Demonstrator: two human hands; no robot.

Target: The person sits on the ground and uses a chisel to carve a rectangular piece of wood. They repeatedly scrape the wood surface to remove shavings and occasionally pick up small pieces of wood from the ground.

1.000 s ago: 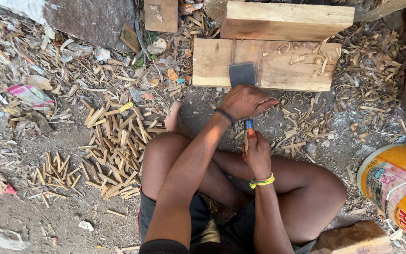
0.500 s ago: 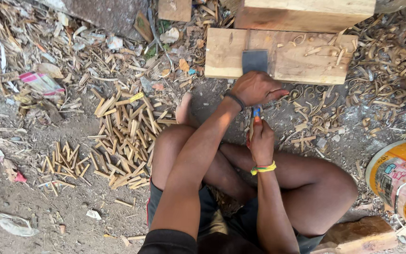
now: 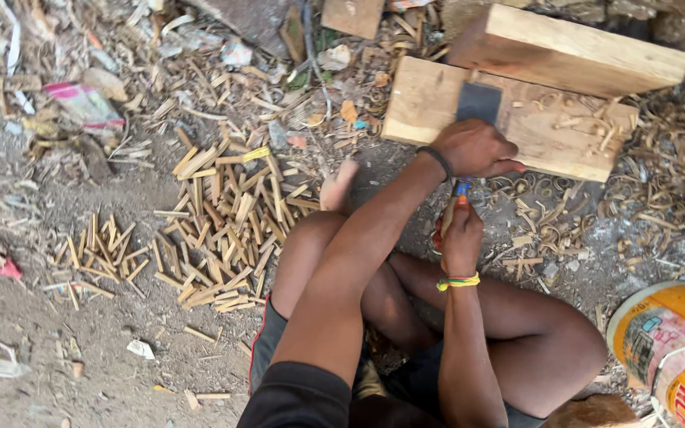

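Head view, looking down on a seated, cross-legged person on a dirt floor (image 3: pixel 57 333). Left hand (image 3: pixel 476 148) was closed around the handle end of a flat dark blade (image 3: pixel 478 102), which lay against the top of a pale wooden block (image 3: pixel 430 107); grip was pressed together on the tool. Right hand (image 3: pixel 460 234) sat just below the left, fingers wrapped around a thin stick (image 3: pixel 460 190) with a blue and orange end, held roughly upright; grip closed on the stick. A dark band circled the left wrist and a yellow-green band (image 3: pixel 458 281) the right wrist. A second wooden beam (image 3: pixel 572 47) rested across the far edge of the block. Curled shavings (image 3: pixel 549 222) lay on the ground just beside the block, on the person's right. A heap of short cut wooden sticks (image 3: pixel 223 214) lay on the person's left, near the bare foot (image 3: pixel 336 186). An orange-yellow bucket (image 3: pixel 675 349) stood at the lower right, apart from both hands.
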